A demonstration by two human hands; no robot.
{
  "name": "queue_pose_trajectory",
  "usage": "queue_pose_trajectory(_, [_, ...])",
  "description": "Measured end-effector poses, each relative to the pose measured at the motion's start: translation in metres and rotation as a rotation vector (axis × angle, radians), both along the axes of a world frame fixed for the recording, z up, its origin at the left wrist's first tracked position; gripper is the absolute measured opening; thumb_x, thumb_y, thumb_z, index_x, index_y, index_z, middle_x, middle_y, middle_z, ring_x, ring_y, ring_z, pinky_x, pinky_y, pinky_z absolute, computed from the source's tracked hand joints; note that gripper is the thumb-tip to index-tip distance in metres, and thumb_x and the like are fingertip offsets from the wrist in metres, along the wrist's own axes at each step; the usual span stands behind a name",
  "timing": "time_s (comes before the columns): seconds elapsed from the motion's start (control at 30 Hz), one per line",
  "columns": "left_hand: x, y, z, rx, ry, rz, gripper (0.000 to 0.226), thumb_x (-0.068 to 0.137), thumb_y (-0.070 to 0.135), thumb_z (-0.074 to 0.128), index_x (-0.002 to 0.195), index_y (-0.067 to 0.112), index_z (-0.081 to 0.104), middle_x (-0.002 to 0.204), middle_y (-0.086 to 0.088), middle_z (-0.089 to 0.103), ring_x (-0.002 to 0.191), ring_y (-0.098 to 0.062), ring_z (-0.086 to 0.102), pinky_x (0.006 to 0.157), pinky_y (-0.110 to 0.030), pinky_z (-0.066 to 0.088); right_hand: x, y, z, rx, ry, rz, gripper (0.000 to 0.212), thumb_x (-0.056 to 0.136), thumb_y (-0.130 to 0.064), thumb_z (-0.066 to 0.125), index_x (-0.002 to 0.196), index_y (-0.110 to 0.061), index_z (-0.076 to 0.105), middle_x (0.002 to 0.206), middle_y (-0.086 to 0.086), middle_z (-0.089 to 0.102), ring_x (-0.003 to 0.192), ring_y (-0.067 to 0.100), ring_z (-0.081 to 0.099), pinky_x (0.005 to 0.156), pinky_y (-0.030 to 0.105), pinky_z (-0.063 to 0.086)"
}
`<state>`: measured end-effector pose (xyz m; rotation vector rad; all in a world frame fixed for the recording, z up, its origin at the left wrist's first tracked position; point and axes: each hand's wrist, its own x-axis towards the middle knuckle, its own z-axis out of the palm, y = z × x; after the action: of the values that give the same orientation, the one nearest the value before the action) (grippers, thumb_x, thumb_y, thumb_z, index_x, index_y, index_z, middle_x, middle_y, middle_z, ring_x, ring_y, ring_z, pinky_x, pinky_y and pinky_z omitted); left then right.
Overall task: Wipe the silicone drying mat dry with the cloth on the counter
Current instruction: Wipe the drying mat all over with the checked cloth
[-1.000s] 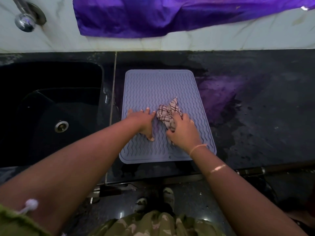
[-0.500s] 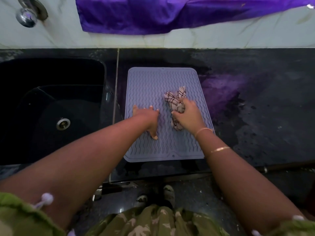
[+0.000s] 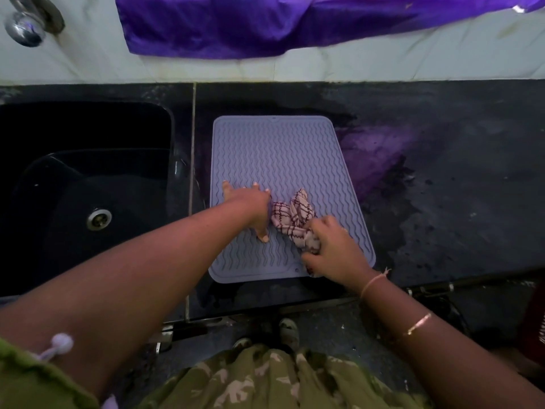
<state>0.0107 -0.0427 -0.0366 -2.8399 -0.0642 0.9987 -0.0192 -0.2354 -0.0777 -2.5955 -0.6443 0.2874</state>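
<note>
Mid-wipe on a dark kitchen counter (image 3: 442, 202): silicone drying mat (image 3: 280, 154), pale lilac with wavy ribs, lying flat just right of the black sink (image 3: 88, 172), long side running away from the body. Left hand (image 3: 250, 206) spread flat on the mat's left half, fingers splayed, palm down, gripping nothing, apparently pinning the mat in place. Right hand (image 3: 333, 249) clenched around a bunched checked cloth (image 3: 292, 218), cream with dark red lines, pressed to the mat's near right quarter, the loose end fanning out toward the mat's centre and touching the left hand's edge. Purple fabric (image 3: 295, 22) draped over the pale wall beyond the mat's far edge; a chrome tap fitting (image 3: 23, 28) above the sink, well to the mat's left. Dark wet patches on the counter just right of the mat and along its near edge.

Judged from this: wiping step under way, working the near portion of the mat. Wetness on the ribs too faint to tell, so progress hard to grade; far half not under the cloth at present. Next move likely calls for firm downward pressure and strokes along the ribs toward the mat's far edge, with the left hand shifted or lifted to free the strip beneath it. Risk: mat sliding on the wet counter if the bracing hand lets go.
</note>
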Motion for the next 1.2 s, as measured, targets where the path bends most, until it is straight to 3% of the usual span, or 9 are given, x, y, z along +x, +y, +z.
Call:
queue_pose_trajectory(0.1, [-0.001, 0.001, 0.0, -0.006, -0.003, -0.008, 0.115, 0.07, 0.059, 0.071, 0.152, 0.022, -0.001, 0.16, -0.005, -0.003, 0.144, -0.031, 0.015, 0.11, -0.065, 0.004, 0.027, 0.003, 0.015, 0.286, 0.238, -0.228, 0.021, 0.07, -0.016, 0.072, 0.083, -0.021, 0.056, 0.078, -0.008, 0.057, 0.071, 0.014, 0.058, 0.066, 0.026, 0.048])
queue_pose_trajectory(0.23, [0.001, 0.001, 0.0, -0.002, 0.005, -0.012, 0.116, 0.07, 0.06, 0.071, 0.152, 0.022, -0.001, 0.16, -0.004, -0.003, 0.144, -0.031, 0.015, 0.111, -0.063, 0.005, 0.064, 0.02, 0.02, 0.42, 0.147, -0.353, 0.024, 0.071, -0.016, 0.069, 0.091, -0.022, 0.058, 0.087, 0.002, 0.063, 0.082, 0.021, 0.061, 0.074, 0.031, 0.05])
queue_pose_trajectory(0.37, [0.001, 0.0, -0.001, 0.002, 0.016, -0.004, 0.117, 0.07, 0.06, 0.071, 0.152, 0.023, -0.004, 0.16, -0.004, -0.005, 0.144, -0.031, 0.014, 0.111, -0.063, 0.005, 0.06, 0.031, 0.0, 0.152, 0.071, -0.256, 0.042, 0.08, -0.022, 0.065, 0.119, -0.017, 0.048, 0.12, 0.013, 0.046, 0.103, 0.031, 0.053, 0.087, 0.036, 0.045])
queue_pose_trajectory(0.63, [0.002, 0.004, -0.007, -0.008, 0.016, -0.007, 0.119, 0.069, 0.062, 0.07, 0.151, 0.023, -0.006, 0.159, -0.004, -0.006, 0.145, -0.031, 0.01, 0.111, -0.065, 0.003, -0.002, -0.008, 0.003, -0.104, -0.027, -0.042, 0.037, 0.073, -0.028, 0.067, 0.104, -0.015, 0.05, 0.104, 0.006, 0.046, 0.088, 0.026, 0.052, 0.072, 0.037, 0.049])
queue_pose_trajectory(0.8, [0.002, 0.001, -0.004, 0.017, 0.019, -0.027, 0.118, 0.069, 0.062, 0.07, 0.152, 0.022, -0.004, 0.159, -0.006, -0.004, 0.145, -0.032, 0.012, 0.111, -0.064, 0.003, 0.03, -0.005, 0.035, 0.34, 0.212, -0.317, 0.02, 0.072, -0.013, 0.07, 0.083, -0.024, 0.057, 0.076, -0.01, 0.06, 0.069, 0.006, 0.056, 0.057, 0.013, 0.042])
queue_pose_trajectory(0.9, [0.004, -0.001, -0.002, 0.051, 0.034, -0.034, 0.117, 0.07, 0.063, 0.068, 0.152, 0.021, -0.005, 0.159, -0.007, -0.004, 0.144, -0.033, 0.014, 0.11, -0.063, 0.002, 0.052, 0.018, 0.039, 0.406, 0.223, -0.297, 0.035, 0.077, -0.01, 0.064, 0.108, -0.024, 0.056, 0.094, -0.003, 0.062, 0.081, 0.013, 0.057, 0.067, 0.019, 0.044])
queue_pose_trajectory(0.97, [0.003, -0.003, -0.003, 0.056, 0.035, -0.04, 0.117, 0.07, 0.063, 0.068, 0.152, 0.021, -0.003, 0.159, -0.007, -0.003, 0.144, -0.034, 0.015, 0.11, -0.064, 0.002, 0.056, 0.03, 0.031, 0.185, 0.266, -0.165, 0.062, 0.079, -0.018, 0.063, 0.136, -0.027, 0.039, 0.119, 0.006, 0.053, 0.101, 0.023, 0.056, 0.087, 0.03, 0.046])
queue_pose_trajectory(1.07, [0.003, -0.003, -0.003, 0.05, 0.014, -0.048, 0.115, 0.069, 0.061, 0.07, 0.152, 0.019, 0.002, 0.159, -0.009, 0.002, 0.143, -0.034, 0.017, 0.11, -0.064, 0.003, 0.047, 0.039, 0.016, -0.349, 0.063, -0.14, 0.069, 0.076, -0.045, 0.062, 0.138, -0.032, 0.035, 0.13, 0.012, 0.043, 0.12, 0.035, 0.044, 0.098, 0.053, 0.034])
queue_pose_trajectory(1.2, [0.003, -0.003, -0.003, 0.052, 0.025, -0.038, 0.116, 0.069, 0.06, 0.07, 0.152, 0.019, 0.0, 0.159, -0.008, 0.0, 0.144, -0.034, 0.015, 0.11, -0.064, 0.003, 0.032, 0.046, 0.01, -0.438, -0.126, -0.13, 0.054, 0.079, -0.048, 0.061, 0.125, -0.022, 0.049, 0.124, 0.013, 0.046, 0.115, 0.036, 0.046, 0.093, 0.05, 0.036])
